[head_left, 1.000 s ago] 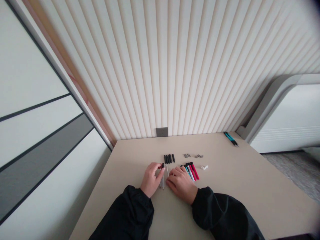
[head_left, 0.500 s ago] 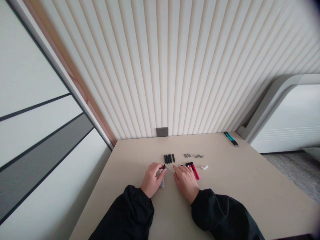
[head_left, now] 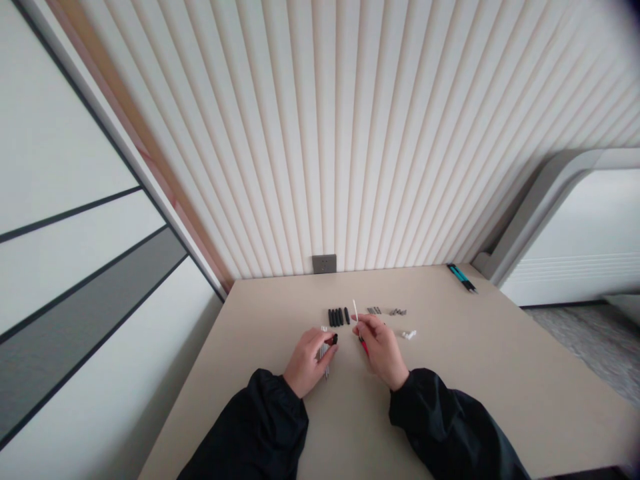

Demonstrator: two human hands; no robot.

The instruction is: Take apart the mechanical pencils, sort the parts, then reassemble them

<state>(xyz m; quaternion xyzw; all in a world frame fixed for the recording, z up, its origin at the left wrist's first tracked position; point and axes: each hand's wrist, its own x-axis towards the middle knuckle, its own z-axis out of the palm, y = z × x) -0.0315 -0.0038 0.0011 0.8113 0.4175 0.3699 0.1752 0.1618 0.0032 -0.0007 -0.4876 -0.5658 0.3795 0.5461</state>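
Observation:
My left hand (head_left: 307, 360) pinches a small black pen part (head_left: 335, 339) between thumb and fingertips. Under and beside those fingers lie several thin pale pen refills (head_left: 324, 353), partly hidden. In my right hand (head_left: 381, 347) a thin white pen refill (head_left: 355, 309) stands nearly upright, its lower end hidden by the fingers. A red and black pen barrel (head_left: 364, 345) shows below that hand, mostly covered. Just beyond both hands, several black tapered sleeves (head_left: 336, 317) lie in a row, with another black sleeve (head_left: 347, 315) slightly apart.
Small springs (head_left: 374, 311) and metal pen tips (head_left: 398, 312) lie behind my right hand. White small pieces (head_left: 409, 335) are to its right. Teal and black pens (head_left: 463, 279) rest at the table's (head_left: 475, 373) far right. A wall socket (head_left: 325, 264) sits above the back edge.
My right hand has lifted the white refill's end away from my left hand and tipped it nearly upright. My left hand has shifted slightly right with the black part.

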